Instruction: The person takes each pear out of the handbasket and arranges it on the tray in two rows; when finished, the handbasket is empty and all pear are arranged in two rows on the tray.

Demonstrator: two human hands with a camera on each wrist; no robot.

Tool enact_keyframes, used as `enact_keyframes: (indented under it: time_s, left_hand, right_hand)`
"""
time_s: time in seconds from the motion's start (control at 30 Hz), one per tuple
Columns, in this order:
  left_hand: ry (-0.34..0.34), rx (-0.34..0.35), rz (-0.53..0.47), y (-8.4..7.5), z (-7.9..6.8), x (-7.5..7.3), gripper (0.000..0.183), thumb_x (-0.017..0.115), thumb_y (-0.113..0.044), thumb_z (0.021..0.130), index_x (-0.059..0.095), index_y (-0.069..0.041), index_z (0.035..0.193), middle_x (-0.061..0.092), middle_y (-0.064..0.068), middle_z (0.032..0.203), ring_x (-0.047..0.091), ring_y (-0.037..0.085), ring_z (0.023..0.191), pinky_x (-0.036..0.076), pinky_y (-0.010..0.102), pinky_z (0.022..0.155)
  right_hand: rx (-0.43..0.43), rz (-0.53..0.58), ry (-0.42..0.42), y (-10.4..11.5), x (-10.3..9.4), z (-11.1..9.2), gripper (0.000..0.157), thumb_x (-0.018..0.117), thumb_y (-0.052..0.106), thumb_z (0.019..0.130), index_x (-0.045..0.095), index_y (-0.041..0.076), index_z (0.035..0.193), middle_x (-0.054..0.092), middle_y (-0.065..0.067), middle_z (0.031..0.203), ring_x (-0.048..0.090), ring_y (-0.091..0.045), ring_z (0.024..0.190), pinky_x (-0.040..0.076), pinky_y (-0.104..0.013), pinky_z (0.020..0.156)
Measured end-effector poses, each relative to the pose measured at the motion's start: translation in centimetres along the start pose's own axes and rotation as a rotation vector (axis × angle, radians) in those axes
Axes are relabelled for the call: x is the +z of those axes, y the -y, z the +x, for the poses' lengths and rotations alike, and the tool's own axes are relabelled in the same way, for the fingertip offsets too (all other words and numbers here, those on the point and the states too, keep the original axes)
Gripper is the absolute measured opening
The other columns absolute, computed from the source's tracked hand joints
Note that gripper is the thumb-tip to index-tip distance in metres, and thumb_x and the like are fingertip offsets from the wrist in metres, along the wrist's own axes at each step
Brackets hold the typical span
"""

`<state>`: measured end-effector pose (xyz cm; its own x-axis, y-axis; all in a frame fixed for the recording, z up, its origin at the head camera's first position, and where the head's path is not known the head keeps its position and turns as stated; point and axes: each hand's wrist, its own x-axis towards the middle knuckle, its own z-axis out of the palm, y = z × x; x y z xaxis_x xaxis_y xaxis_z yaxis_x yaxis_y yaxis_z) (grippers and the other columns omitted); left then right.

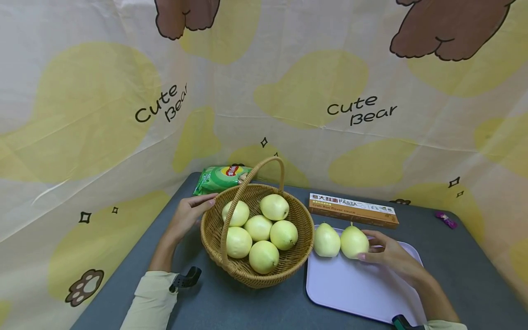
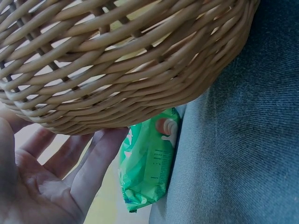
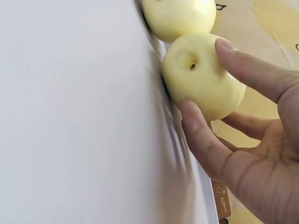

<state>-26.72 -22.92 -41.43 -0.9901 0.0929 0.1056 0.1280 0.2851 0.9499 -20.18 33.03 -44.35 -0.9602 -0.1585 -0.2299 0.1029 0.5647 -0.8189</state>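
Note:
A wicker basket [image 1: 255,280] with an arched handle stands on the dark table and holds several pale yellow-green pears [image 1: 264,257]. My left hand [image 1: 187,215] is at the basket's left rim; in the left wrist view its extended fingers [image 2: 100,156] touch the wicker side. Over on the lilac tray [image 1: 354,293], two pears sit side by side near the back left corner. My right hand [image 1: 392,256] pinches the right-hand pear [image 3: 203,79] between thumb and fingers. The other pear [image 1: 327,240] is beside it, close to the basket.
Behind the basket lies a green chip packet [image 1: 218,179]. A long pasta box [image 1: 352,211] rests just behind the tray. Further right is a small purple wrapped item [image 1: 446,220]. A patterned cloth [image 1: 288,91] hangs behind and beside the table.

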Motion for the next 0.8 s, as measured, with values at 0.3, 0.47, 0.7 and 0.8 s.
enact_keyframes:
  time_s: [0.3,0.47,0.7,0.8]
  left_hand:
    - [0.004,0.007,-0.003,-0.1,-0.2,0.0,0.046,0.069,-0.038,0.105,0.068,-0.013,0.144,0.063,0.018,0.147,0.070,0.033,0.119,0.064,0.047,0.085]
    - [0.002,0.007,0.003,0.0,-0.1,0.0,0.047,0.069,-0.038,0.105,0.068,-0.012,0.144,0.064,0.018,0.146,0.072,0.029,0.116,0.065,0.044,0.083]
    - [-0.001,0.006,0.011,0.1,0.1,0.0,0.047,0.069,-0.040,0.105,0.068,-0.014,0.144,0.065,0.017,0.145,0.071,0.031,0.119,0.065,0.045,0.084]
    - [-0.001,0.003,0.010,0.2,0.2,0.0,0.047,0.069,-0.041,0.105,0.069,-0.014,0.144,0.065,0.017,0.145,0.070,0.033,0.120,0.065,0.045,0.085]
  right_hand:
    - [-0.009,-0.006,-0.008,-0.3,-0.2,-0.2,0.086,0.084,0.030,0.092,0.040,0.006,0.163,0.056,-0.023,0.147,0.061,-0.032,0.123,0.050,-0.036,0.092]
    - [-0.003,-0.025,-0.012,-0.3,-0.4,-0.4,0.087,0.083,0.033,0.093,0.039,0.007,0.163,0.054,-0.024,0.150,0.060,-0.035,0.127,0.052,-0.038,0.093]
    - [-0.019,-0.005,-0.017,-0.3,-0.9,-0.8,0.086,0.080,0.032,0.095,0.036,0.005,0.164,0.052,-0.026,0.151,0.058,-0.037,0.131,0.053,-0.034,0.092]
    - [-0.048,0.004,-0.033,0.0,-1.1,-1.0,0.084,0.079,0.030,0.096,0.036,0.005,0.163,0.053,-0.026,0.149,0.058,-0.037,0.131,0.054,-0.032,0.090]
